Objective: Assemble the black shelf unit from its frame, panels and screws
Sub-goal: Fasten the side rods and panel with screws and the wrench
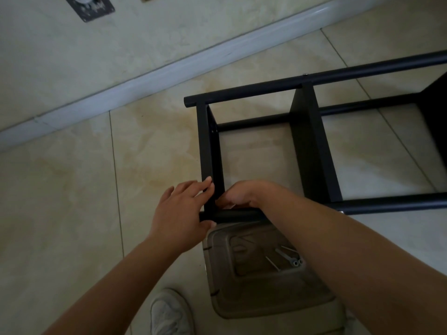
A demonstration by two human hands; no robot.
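Here left hand (pixel 184 207) grips frame (pixel 254 90) corner; right hand (pixel 238 195) curled inside.

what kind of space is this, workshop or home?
Likely a home room, not a workshop: tiled floor, pale skirting along a plain wall, and the shelf frame being assembled on the floor.
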